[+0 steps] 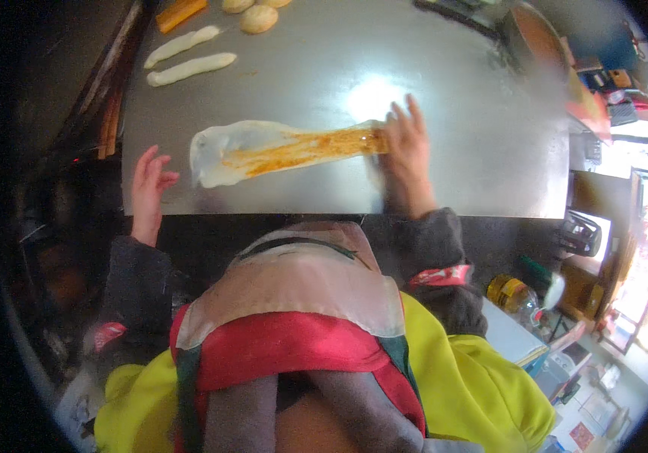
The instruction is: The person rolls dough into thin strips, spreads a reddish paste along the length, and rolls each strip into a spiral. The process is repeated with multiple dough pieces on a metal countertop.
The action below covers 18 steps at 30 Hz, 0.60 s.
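Note:
A thin, stretched strip of dough (210, 156) lies lengthwise across the metal worktop (301, 73), with a streaky orange-brown paste (312, 147) along its middle and right part. Its left end is wider, pale and nearly see-through. Just off that end, over the worktop's front left, is my left hand (151, 187), fingers apart and nothing in them. My right hand (409, 150) is at the narrow right end and covers the tip of the strip. Its fingers are stretched out and blurred; whether they grip the dough is hidden.
Two pale dough ropes (192, 69) lie at the back left. Behind them are several round dough pieces (259, 20) and a yellow-orange block (181, 14). A large round pan (533, 39) stands at the back right. Below the right side is a plastic oil bottle (519, 297).

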Available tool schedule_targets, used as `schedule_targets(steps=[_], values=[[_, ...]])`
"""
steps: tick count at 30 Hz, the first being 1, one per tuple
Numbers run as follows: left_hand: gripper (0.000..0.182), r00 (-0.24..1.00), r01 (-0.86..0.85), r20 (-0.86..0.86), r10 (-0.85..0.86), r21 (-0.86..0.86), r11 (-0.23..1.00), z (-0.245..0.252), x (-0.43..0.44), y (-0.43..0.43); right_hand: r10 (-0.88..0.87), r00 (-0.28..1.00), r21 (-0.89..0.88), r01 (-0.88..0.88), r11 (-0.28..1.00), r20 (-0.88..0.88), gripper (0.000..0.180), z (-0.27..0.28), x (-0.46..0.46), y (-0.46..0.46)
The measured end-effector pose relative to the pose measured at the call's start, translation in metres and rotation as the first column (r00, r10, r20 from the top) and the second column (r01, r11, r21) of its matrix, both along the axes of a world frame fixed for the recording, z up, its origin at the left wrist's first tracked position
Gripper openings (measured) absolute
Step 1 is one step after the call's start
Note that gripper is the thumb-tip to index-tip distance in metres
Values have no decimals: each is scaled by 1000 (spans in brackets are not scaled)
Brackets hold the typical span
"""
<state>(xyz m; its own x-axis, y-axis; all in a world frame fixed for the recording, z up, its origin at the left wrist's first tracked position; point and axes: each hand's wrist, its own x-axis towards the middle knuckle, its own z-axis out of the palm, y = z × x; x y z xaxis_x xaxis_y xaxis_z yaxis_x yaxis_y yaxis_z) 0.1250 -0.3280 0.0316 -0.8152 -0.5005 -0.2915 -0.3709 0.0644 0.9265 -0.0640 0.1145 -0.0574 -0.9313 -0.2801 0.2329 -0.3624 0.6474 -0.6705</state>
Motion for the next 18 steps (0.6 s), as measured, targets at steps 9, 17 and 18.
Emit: schedule_targets(steps=[9,17,18], values=[[36,998,14,68,-11,-40,999,-2,3,-15,133,974,38,-128,991,-182,14,13,1,-34],[29,928,372,125,-351,-244,896,-29,-44,-26,120,963,375,-21,927,-240,35,-8,3,-9],[30,871,488,179,-457,-407,772,-33,-54,-24,29,981,204,12,979,-194,37,-4,4,-12]])
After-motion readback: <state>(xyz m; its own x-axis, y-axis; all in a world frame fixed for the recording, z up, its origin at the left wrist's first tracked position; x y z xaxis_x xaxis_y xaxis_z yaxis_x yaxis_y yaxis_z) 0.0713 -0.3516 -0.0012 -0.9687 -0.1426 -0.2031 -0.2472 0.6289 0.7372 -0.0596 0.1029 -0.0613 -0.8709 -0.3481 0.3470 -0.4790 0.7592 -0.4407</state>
